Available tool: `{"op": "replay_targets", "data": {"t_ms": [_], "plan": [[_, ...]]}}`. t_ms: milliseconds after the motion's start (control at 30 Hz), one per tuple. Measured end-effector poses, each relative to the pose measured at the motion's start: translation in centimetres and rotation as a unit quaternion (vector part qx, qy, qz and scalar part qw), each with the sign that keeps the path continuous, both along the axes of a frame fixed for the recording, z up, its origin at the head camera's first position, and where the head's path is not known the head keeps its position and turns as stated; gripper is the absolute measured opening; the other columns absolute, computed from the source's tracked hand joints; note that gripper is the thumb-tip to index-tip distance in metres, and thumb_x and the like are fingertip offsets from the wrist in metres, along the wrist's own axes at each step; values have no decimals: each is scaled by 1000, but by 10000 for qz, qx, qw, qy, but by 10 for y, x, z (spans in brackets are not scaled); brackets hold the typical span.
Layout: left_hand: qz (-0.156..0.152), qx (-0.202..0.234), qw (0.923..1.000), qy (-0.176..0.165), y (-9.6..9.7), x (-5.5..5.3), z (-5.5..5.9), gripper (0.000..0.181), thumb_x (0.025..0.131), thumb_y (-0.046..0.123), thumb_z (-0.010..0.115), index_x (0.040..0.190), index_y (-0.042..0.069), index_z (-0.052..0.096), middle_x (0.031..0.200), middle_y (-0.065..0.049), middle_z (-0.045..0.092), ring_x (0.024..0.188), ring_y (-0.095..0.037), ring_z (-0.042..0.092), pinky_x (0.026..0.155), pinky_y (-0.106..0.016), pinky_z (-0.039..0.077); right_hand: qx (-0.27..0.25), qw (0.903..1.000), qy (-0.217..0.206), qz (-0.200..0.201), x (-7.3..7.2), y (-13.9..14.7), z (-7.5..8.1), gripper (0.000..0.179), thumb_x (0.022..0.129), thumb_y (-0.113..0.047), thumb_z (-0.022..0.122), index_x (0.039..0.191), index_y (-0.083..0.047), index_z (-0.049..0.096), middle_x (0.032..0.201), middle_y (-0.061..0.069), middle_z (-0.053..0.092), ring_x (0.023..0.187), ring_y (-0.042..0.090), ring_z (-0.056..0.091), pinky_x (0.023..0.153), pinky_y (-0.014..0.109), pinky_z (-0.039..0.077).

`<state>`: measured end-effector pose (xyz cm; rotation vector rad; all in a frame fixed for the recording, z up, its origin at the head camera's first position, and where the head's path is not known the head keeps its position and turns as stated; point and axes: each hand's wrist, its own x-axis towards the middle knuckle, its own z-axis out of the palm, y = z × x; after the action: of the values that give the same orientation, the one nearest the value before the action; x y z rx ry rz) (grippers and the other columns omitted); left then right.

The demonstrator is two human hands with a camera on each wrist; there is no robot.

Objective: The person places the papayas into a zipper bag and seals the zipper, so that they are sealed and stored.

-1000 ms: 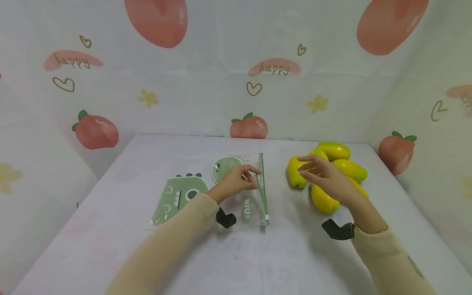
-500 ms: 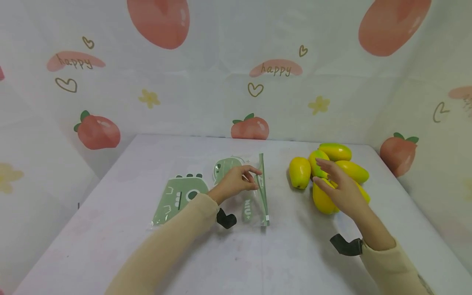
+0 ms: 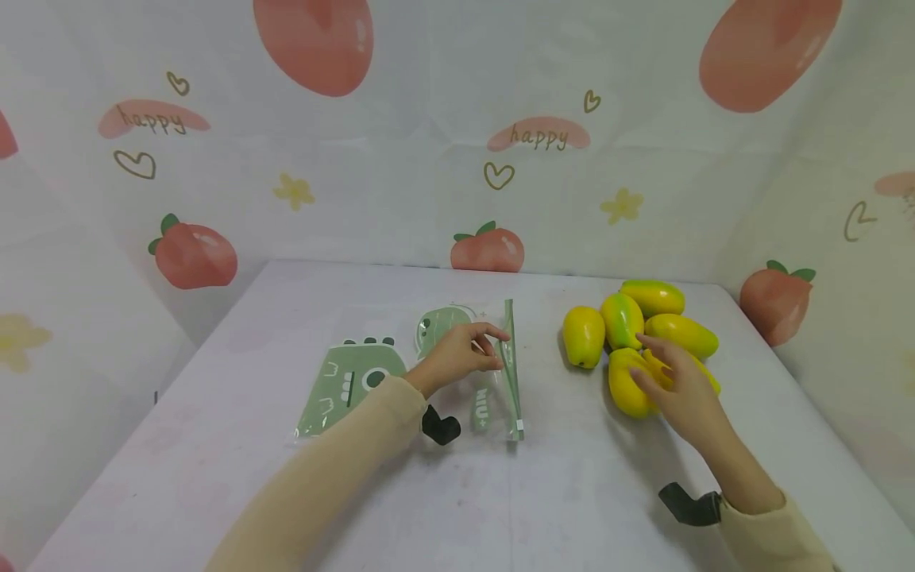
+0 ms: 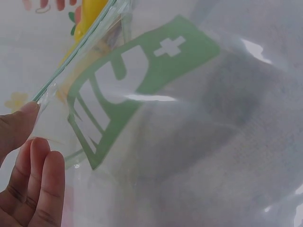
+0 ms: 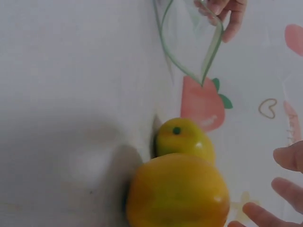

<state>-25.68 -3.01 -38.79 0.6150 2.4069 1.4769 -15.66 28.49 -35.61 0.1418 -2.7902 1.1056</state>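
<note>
A clear zip bag [image 3: 322,401] with a green cartoon print lies on the table left of centre. My left hand [image 3: 457,353] pinches one edge of its mouth between thumb and fingers. That mouth gapes in the right wrist view, its green zip rim [image 5: 215,52] parted. In the left wrist view the thumb presses the strip from above, beside the white lettering [image 4: 113,85]. Several yellow mangoes sit in a cluster at the right. My right hand [image 3: 682,397] hovers over the front mango [image 3: 625,389], fingers spread and holding nothing. Its fingertips overlap that mango in the head view.
Another mango [image 3: 583,338] stands at the cluster's left side, towards the bag. A long mango [image 3: 652,298] lies at the back. Behind the white table [image 3: 457,500] rises a cloth backdrop [image 3: 400,175] printed with peaches.
My right hand has drawn back towards the right and nearer to me, uncovering more of the mangoes. The left hand keeps its pinch on the bag. The head view has shifted slightly.
</note>
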Motion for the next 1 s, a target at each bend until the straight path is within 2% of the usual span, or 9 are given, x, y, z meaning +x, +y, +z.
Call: {"op": "replay_targets", "data": {"t_ms": [333,700,1000], "plan": [[39,81,9999,-54,0,0,-2,42,80,7,77,120,10,66,79,-2,61,69,-12,59,60,-22,44,417,9977,-535,-1,3,6,-11,60,97,-30,59,143,1,39,141,31,38,130,50,35,102,67,30],[37,71,10000,1,0,1,2,41,80,6,78,119,9,67,78,-1,60,69,-12,56,58,-22,43,620,9966,-531,68,1,8,-19,59,94,-23,64,143,2,40,139,31,39,129,49,35,103,67,30],[7,53,10000,-30,1,1,2,40,80,6,77,119,8,66,79,-2,60,68,-12,57,59,-22,44,664,9960,-564,179,-3,9,-22,64,92,-23,66,143,3,37,140,34,37,129,51,33,103,68,28]]}}
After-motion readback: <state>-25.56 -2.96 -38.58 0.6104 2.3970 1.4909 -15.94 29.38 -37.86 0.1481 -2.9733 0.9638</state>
